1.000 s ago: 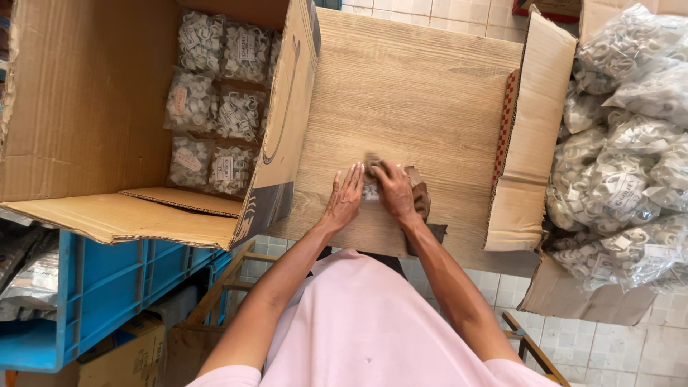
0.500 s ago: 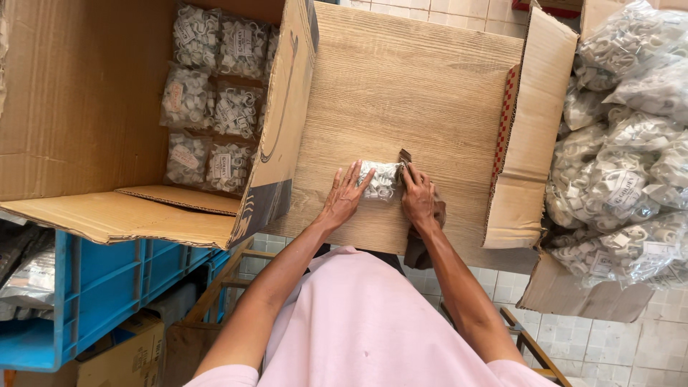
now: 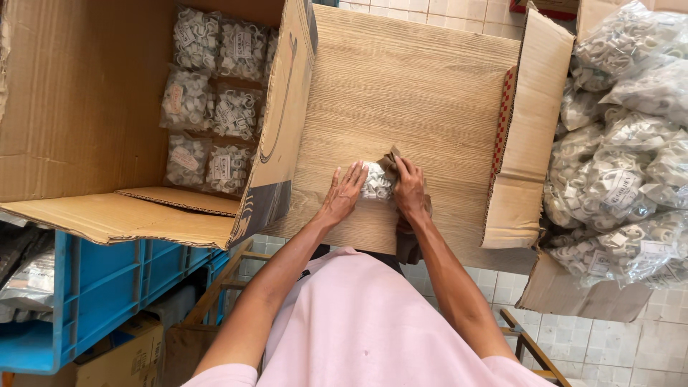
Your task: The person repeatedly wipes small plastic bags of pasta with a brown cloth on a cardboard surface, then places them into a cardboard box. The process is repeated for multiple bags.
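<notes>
Pale tiled floor shows along the bottom right of the head view, under a light wood-grain board that fills the centre of the frame and serves as the work surface.

At the lower middle of that board lies a small clear plastic bag of white ring-shaped parts. The left hand rests against the bag's left side, fingers spread and laid flat, pressing rather than clenching. The right hand sits at the bag's right edge, its fingers curled down onto a brown cloth that pokes up just beside the bag and trails off the board's near edge under the wrist. Whether the right fingers also pinch the bag itself I cannot tell.

In the upper left of the frame a large open cardboard box holds similar packed bags laid in rows. At the right edge a second open cardboard box is heaped with loose clear bags of white parts. A blue plastic crate stands at the lower left, and a pink shirt fills the bottom centre.
</notes>
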